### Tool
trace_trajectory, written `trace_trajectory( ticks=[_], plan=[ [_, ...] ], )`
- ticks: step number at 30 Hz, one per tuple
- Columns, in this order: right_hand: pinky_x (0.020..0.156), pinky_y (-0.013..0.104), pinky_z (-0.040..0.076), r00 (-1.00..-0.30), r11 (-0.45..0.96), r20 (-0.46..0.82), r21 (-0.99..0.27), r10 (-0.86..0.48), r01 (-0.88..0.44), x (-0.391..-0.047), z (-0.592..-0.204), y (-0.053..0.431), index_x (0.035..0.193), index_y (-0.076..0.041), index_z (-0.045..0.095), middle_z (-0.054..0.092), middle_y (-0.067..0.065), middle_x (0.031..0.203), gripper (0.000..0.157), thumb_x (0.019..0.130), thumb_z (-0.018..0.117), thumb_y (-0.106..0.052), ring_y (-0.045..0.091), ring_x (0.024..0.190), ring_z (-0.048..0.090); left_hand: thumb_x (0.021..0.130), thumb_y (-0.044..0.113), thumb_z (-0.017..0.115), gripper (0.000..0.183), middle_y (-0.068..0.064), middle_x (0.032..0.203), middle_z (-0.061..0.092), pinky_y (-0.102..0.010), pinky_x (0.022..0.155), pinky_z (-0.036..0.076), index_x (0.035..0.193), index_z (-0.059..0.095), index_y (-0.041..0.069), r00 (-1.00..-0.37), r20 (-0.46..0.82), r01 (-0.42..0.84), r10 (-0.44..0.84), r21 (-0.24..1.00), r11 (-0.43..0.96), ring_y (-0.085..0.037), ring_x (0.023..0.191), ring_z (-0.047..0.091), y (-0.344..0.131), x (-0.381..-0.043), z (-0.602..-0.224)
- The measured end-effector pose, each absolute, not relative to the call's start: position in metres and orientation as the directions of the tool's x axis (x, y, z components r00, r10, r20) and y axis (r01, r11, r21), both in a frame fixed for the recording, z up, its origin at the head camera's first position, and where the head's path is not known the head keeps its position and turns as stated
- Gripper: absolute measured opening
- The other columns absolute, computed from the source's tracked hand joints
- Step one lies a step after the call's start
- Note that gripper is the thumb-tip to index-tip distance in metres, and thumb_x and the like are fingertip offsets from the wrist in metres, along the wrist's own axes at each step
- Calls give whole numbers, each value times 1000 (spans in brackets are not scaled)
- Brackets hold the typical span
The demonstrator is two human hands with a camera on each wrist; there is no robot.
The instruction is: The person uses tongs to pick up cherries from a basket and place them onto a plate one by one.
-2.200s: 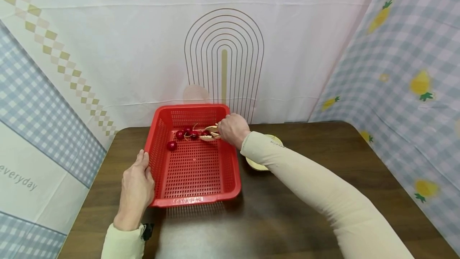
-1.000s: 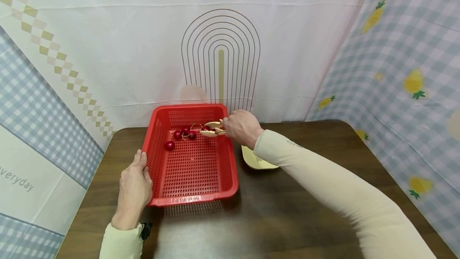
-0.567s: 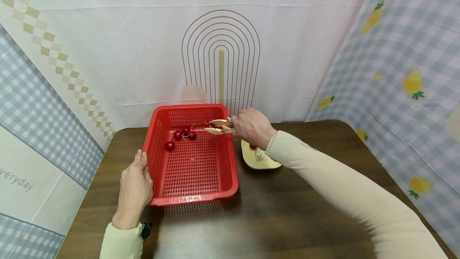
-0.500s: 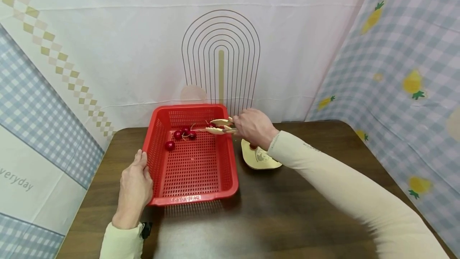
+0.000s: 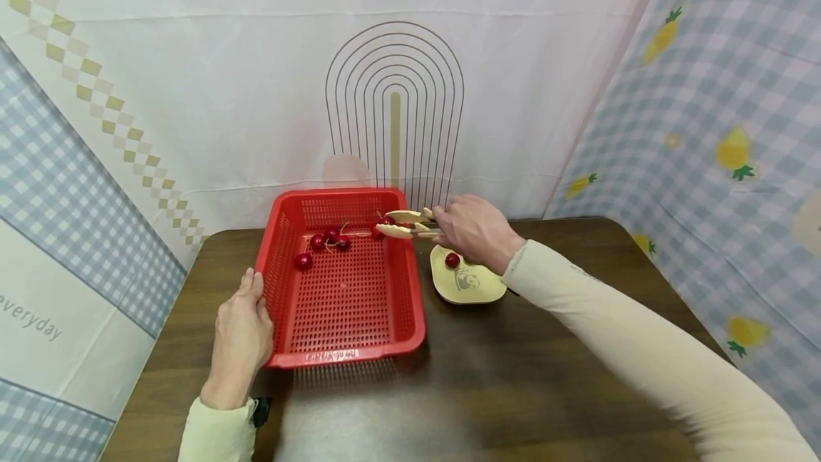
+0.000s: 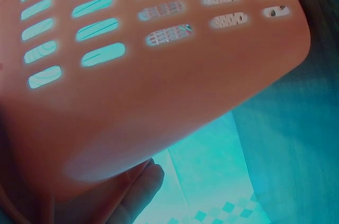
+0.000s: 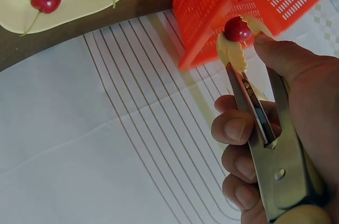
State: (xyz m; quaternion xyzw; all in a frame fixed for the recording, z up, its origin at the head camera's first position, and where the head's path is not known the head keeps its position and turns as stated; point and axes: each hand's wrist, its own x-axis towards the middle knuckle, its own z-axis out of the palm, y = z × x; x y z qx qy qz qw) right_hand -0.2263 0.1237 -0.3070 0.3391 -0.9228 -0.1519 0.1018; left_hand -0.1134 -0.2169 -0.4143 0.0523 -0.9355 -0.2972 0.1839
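Note:
My left hand (image 5: 239,337) grips the left rim of a red perforated plastic basket (image 5: 340,356); the left wrist view shows a fingertip by the basket (image 6: 100,123). My right hand (image 5: 479,232) holds metal tongs with pale scalloped tips (image 5: 403,231) above the basket's right rim. Between those tips the right wrist view shows a red cherry (image 7: 238,29). Several cherries (image 5: 318,242) with stems lie at the back left of the basket floor. Right of the basket, a pale yellow plate (image 5: 477,292) carries a cherry (image 5: 452,261); the right wrist view shows two there.
The dark wooden table (image 5: 513,369) extends in front and to the right. A white patterned cloth (image 5: 269,91) hangs behind it. Checked cloth (image 5: 693,234) with pineapple prints borders the right side.
My right hand has drawn the tongs, with the cherry in them, rightward from inside the basket to above its right rim. More of the plate now shows. My left hand stays at the rim.

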Motion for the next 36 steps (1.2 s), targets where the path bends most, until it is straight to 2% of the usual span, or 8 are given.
trace_trajectory(
  ticks=[7,12,20,25,36],
  plan=[
    [71,38,53,-705,706,168,380,-689,-598,-218,-311,141,90,-7,57,62,6,70,34,97,69,-38,26,74,61,99,-6,48,45,-28,154,43,-64,108,43,145,48,-11,-932,297,3,-207,578,816,-48,139,47,-217,-113,-414],
    [68,38,52,-676,697,211,378,-706,-609,-212,-317,153,88,-7,55,59,6,67,33,95,71,-35,27,71,59,100,-6,48,46,-28,155,42,-63,109,43,145,47,-11,-936,285,-4,-207,580,815,-47,140,46,-217,-113,-413],
    [64,40,51,-704,755,274,294,-655,-586,-201,-322,170,86,-6,53,54,6,65,35,95,71,-34,28,67,55,100,-5,49,46,-27,156,41,-64,109,42,146,47,-10,-938,277,-11,-209,577,817,-47,140,45,-217,-113,-413],
    [63,41,53,-728,783,290,276,-621,-558,-194,-327,182,91,-6,58,55,6,67,34,95,71,-37,28,66,56,100,-5,49,46,-28,156,41,-64,109,42,146,47,-10,-934,289,-8,-211,573,820,-48,140,46,-217,-113,-413],
    [56,38,49,-689,771,348,317,-636,-553,-184,-345,202,85,-5,56,50,6,61,38,95,72,-38,27,59,55,101,-5,48,46,-27,156,40,-64,109,42,146,47,-10,-938,274,-15,-211,577,816,-47,141,45,-217,-112,-413]
  ],
)
